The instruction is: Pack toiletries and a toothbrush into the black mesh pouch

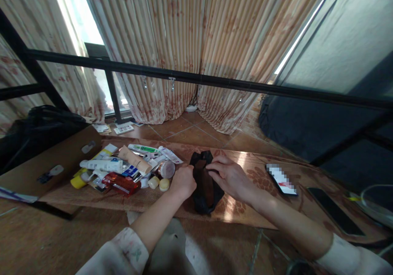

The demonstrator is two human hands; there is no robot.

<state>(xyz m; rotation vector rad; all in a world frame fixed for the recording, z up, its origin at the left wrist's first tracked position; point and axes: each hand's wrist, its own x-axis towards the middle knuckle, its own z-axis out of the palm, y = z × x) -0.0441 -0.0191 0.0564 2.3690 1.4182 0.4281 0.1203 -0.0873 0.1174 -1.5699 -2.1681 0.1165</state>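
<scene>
A small black pouch (205, 193) lies open on a patterned brown mat (251, 209), with something brown showing inside it. My left hand (183, 181) is closed in a pinch on the pouch's left edge. My right hand (229, 177) grips its right edge, fingers curled over the opening. To the left of my hands lies a heap of cosmetic tubes and small jars (123, 169), among them a white tube (102, 165), a beige tube (135, 159) and a red flat case (120, 183).
A phone (281, 179) and a dark phone (335, 210) lie on the mat at the right. A cardboard box flap (49, 160) sits at the left beside a black bag (39, 127). A black metal rail (196, 78) crosses in front of striped curtains (184, 41).
</scene>
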